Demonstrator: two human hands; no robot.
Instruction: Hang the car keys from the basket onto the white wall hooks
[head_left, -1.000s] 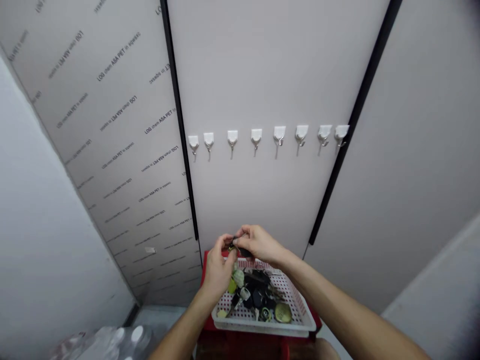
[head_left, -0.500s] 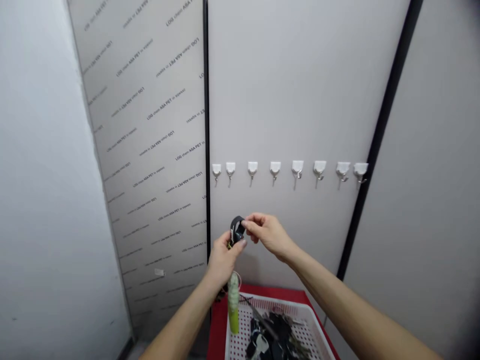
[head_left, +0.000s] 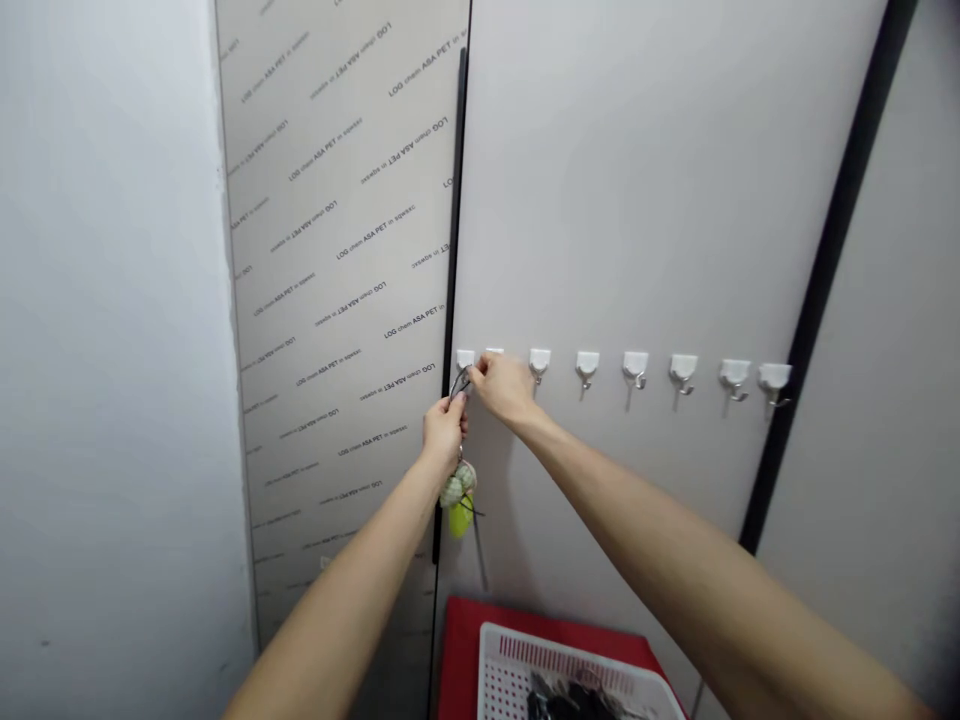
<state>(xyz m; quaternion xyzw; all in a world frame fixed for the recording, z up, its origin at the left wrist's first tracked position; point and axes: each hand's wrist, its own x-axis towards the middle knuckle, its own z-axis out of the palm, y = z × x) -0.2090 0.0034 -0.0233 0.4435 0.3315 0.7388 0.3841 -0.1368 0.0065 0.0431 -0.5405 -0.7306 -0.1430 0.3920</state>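
My left hand (head_left: 444, 432) is closed around the upper part of a keychain (head_left: 458, 488). Pale green and bright yellow-green charms dangle from it below my fist, along with a thin dark piece. The keychain's dark loop (head_left: 457, 382) rises above my left fingers, and my right hand (head_left: 502, 386) pinches its top. Both hands are at the leftmost white wall hook (head_left: 465, 358). The loop and fingers cover that hook's metal part, so I cannot tell whether the loop is on it. The second hook (head_left: 495, 352) is mostly behind my right hand.
Several more white hooks, such as one in the middle (head_left: 635, 364), run rightward along the grey panel. Below, a white perforated basket (head_left: 491, 640) holding dark items stands on a red surface (head_left: 459, 650). A black vertical strip (head_left: 454, 250) borders the printed panel on the left.
Both hands have gone up from above the basket to the leftmost hook, carrying the keychain. Its charms now hang against the panel, and the wall appears shifted rightward in view.
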